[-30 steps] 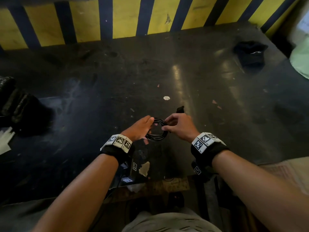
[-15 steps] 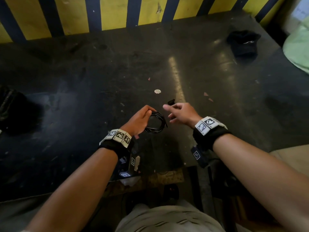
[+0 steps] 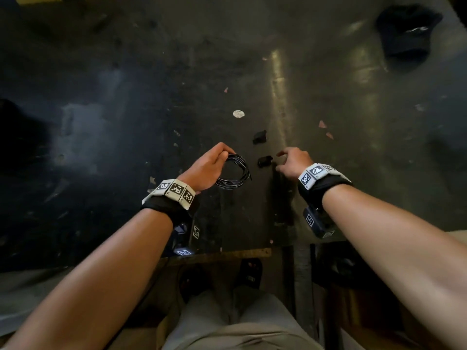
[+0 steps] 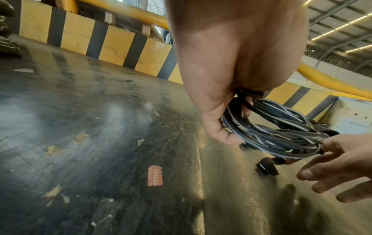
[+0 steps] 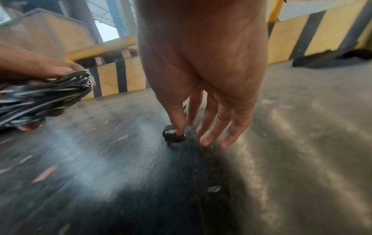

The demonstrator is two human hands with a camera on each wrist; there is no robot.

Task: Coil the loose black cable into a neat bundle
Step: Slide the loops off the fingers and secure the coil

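Left wrist view: an orange sticker (image 4: 155,175) stuck flat on the dark surface (image 4: 90,127) carries the letters "JANGA", cut off at the sticker's edge; no other writing can be read in any view, and the square black-and-white coded tags on the wristbands (image 3: 175,190) hold patterns, not words. The black cable (image 3: 233,171) is wound into a round coil of many loops and hangs in the air above the surface, gripped at its upper edge by the left hand (image 3: 209,164), whose thumb and fingers are curled around the gathered strands (image 4: 273,130). The right hand (image 3: 293,162) is well apart from the coil on its right side, lowered toward the surface with fingers loosely spread and holding nothing; in the right wrist view its thumb tip (image 5: 179,127) appears to touch a small black clip (image 5: 172,133) lying on the surface, though blur keeps the contact uncertain. In the head view this clip (image 3: 264,161) lies between the two hands, nearer the right one, and a second small black piece (image 3: 259,136) lies just beyond it. A dark cap (image 3: 406,31) sits at the far right of the surface. Yellow-and-black striped boards (image 4: 112,46) stand along the far edge.
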